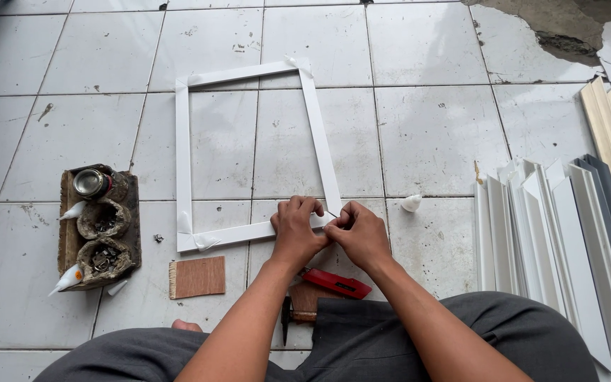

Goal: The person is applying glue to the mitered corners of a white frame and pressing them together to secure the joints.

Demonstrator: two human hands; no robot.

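We are closing the white frame [249, 152]'s last corner, lower centre of the picture. Our left hand [295, 228] and right hand [359, 232] both pinch that joint; next, we judge, steady pressure keeps the mitre flush.

This looks like a makeshift frame-making workshop set up on a floor [426, 134] of worn, stained white tiles, with a broken patch [567, 28] at the far right corner. A stack of white and dark mouldings [567, 233] lies along the right edge. A white frame [249, 152] lies mid-floor. Near the left edge a wooden block [99, 226] carries a can and small hardware, with glue tubes [71, 276] beside it.
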